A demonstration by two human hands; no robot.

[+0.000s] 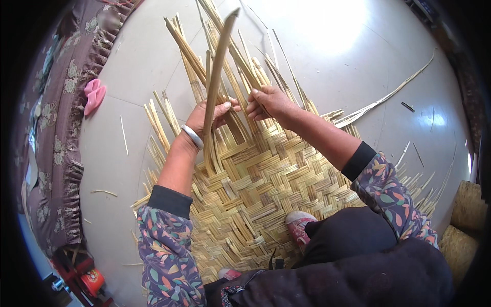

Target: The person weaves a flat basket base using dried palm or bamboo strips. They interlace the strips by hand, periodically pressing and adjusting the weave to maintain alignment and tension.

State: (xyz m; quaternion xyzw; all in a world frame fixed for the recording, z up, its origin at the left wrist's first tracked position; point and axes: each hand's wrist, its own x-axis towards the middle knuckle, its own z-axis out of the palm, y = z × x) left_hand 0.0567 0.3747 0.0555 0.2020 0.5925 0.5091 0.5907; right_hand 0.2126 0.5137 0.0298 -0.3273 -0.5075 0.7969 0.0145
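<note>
A mat (276, 176) of flattened yellow-brown reed strips, woven in a twill pattern, lies on the floor under me. My left hand (207, 115), with a pale bangle on its wrist, is closed at the mat's far edge, thumb and fingers pinching a reed strip. One long brown strip (219, 66) rises from the weave past this hand and curves up toward the top. Just to the right, my right hand (270, 102) is closed round another long strip (238, 53) that slants up and left. Its lower end is partly hidden by the fingers.
Unwoven reed ends (190, 66) stick out beyond the mat's far and side edges. A pink object (94, 97) lies by a ruffled floral cover (61, 128) at left. Log-like pieces (460, 248) stand at lower right. My shoe (300, 225) rests on the mat. Scraps litter the tiles.
</note>
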